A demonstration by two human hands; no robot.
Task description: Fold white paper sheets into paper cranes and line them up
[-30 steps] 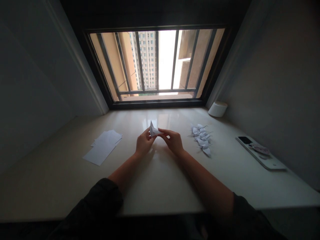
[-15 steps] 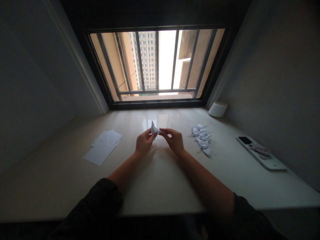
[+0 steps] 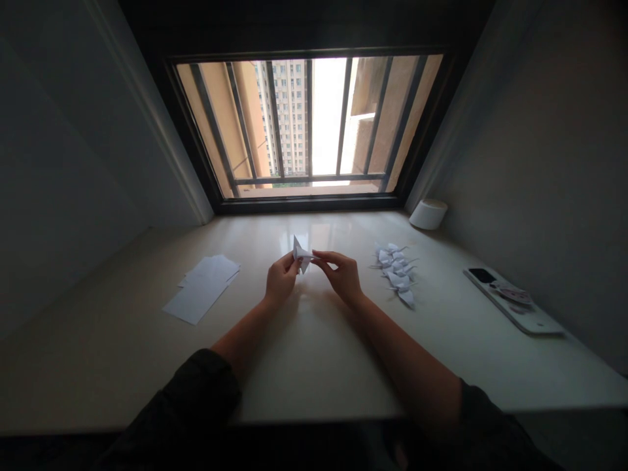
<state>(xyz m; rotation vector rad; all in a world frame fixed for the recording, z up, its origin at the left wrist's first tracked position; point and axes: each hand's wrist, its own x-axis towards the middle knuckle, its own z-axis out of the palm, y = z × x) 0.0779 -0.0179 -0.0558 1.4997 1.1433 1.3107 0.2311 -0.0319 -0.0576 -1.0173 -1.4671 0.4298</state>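
Between my two hands, above the white surface, is a white paper crane (image 3: 303, 254) with its wings pointing up and down. My left hand (image 3: 281, 280) pinches its left part between thumb and fingers. The thumb and index finger of my right hand (image 3: 343, 275) close on the thin point at its right end. To the right lies a cluster of several folded white paper cranes (image 3: 396, 269), pressed close together. At the left rests a loose pile of white paper sheets (image 3: 202, 291).
A phone in a pale case (image 3: 513, 302) lies at the right by the wall. In the back right corner stands a white cylindrical object (image 3: 428, 214). The barred window (image 3: 309, 131) closes off the far side, and the white sill (image 3: 314, 366) ends at its near edge.
The paper crane has tilted slightly in my fingers, its upper wing shifting left and more of its lower wing showing. Both hands stay nearly in place.
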